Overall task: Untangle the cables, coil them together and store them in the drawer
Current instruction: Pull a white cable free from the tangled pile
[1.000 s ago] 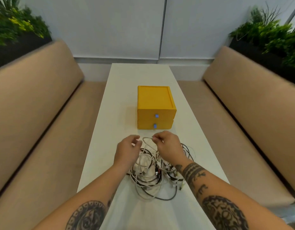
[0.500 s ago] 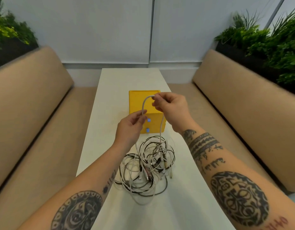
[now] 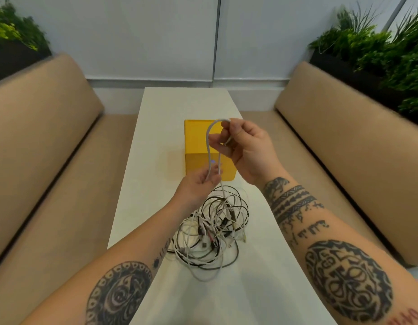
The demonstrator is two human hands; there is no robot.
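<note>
**A:** Where are the cables?

**B:** Most sit in a pile of cables [image 3: 212,228], black and white loops knotted together on the white table [image 3: 156,137], near its middle. One white cable [image 3: 209,139] is lifted out of the pile, toward 12 o'clock.

**A:** Who has it?

**B:** Both hands. The right hand [image 3: 248,148] is the higher one. Its thumb and forefinger are pinched on the top of the cable's arch, and the other fingers are curled in. The left hand [image 3: 196,186] is lower, at about 7 o'clock from the right, with its fingertips closed on the same cable. Below the left hand a strand drops straight into the pile.

**A:** And the drawers?

**B:** The yellow box [image 3: 195,146] stands on the table at 12 o'clock from the pile, behind the hands. One blue knob [image 3: 212,162] shows on its front, just above the left fingers. The hands cover much of that face, so I cannot tell how the drawers stand.

**A:** Any writing or labels?

**B:** There is red lettering on the right forearm [image 3: 407,316] at 5 o'clock, cut off by the frame and unreadable. The rest is dark tattoo patterns.

**A:** Anything around the table?

**B:** Tan benches [image 3: 50,141] run along it at 9 and 3 o'clock, and green plants [image 3: 379,50] sit at 10 and 2.
</note>
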